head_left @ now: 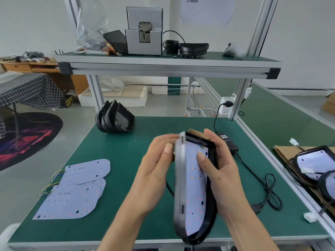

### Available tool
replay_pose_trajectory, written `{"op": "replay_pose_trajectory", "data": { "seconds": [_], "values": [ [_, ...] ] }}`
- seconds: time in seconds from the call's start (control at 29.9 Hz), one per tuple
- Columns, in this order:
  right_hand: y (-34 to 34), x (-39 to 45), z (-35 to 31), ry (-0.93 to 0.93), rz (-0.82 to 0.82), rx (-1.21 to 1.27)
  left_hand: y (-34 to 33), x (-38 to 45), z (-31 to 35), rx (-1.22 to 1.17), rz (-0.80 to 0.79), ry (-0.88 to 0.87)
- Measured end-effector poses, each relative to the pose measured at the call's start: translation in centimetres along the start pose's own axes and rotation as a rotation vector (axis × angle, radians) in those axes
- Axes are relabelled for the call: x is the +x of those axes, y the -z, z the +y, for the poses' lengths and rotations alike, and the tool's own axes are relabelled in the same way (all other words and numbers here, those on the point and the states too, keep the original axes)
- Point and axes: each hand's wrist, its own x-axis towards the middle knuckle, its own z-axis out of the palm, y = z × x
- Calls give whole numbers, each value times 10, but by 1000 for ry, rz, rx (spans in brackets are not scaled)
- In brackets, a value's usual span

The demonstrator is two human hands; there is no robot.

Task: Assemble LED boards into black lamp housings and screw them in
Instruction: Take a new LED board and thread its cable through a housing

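Both hands hold one black lamp housing [211, 156] on edge above the green table [117, 142], an LED board [194, 187] seated inside it. The left hand [155, 171] has its grip on the housing's left rim, thumb on the near face, the other fingers hidden behind the part. The right hand [217, 171] cups the right wall, its thumb pressing on the board; its remaining fingers wrap out of sight behind. The left rim is motion-blurred, so edge detail and any screws cannot be made out. The housing's lower end overhangs the table's front edge. Loose LED boards [78, 189] lie overlapped at the left, wires trailing from their left ends. A stack of empty housings [116, 118] stands at the far left of the table. A black power cable [268, 189] runs partly hidden behind the right hand. Finished lamps [313, 163] at the right are cut off by the frame
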Motion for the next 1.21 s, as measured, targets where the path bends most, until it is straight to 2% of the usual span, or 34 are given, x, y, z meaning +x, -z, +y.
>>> {"op": "replay_pose_trajectory", "data": {
  "seconds": [0.07, 0.17, 0.2, 0.27, 0.33, 0.4, 0.47, 0.57, 0.64, 0.74, 0.84, 0.9, 1.0, 1.07, 1.21],
  "values": [
    [2, -2, -1, 6, 38, 70, 1, 1, -3, 65, -27, 7],
    [5, -3, -2, -6, 62, 123, 2, -1, -6, -67, -206, 115],
    [6, -4, -2, -8, 64, 131, 2, -2, -5, -83, -205, 119],
    [5, -5, -1, -23, 74, 148, 5, 1, -8, -123, -97, 121],
    [3, -11, 2, -65, 88, 162, 7, 7, -8, -256, -7, 173],
    [1, -14, 6, -105, 82, 191, 10, 13, -7, -377, 17, 234],
    [3, -17, 8, -174, 73, 287, 12, 15, -3, -430, -18, 260],
    [12, -24, 4, -256, 27, 414, 21, 12, 9, -463, -170, 216],
    [15, -23, 5, -275, 85, 540, 29, 11, 21, -346, -227, 190],
    [16, -23, 16, -188, 109, 529, 35, 14, 41, 35, -160, 137],
    [16, -21, 23, -167, 84, 556, 33, 18, 60, 118, -116, 58],
    [15, -15, 19, -176, 6, 470, 29, 19, 68, 146, -147, 15],
    [17, -1, 8, -163, -88, 210, 23, 20, 71, 249, -172, -36],
    [18, 5, -4, -47, -107, -3, 22, 20, 70, 301, -167, -51],
    [3, 10, -29, 121, -284, -464, 14, 25, 63, 421, -184, -70]
  ]
}}
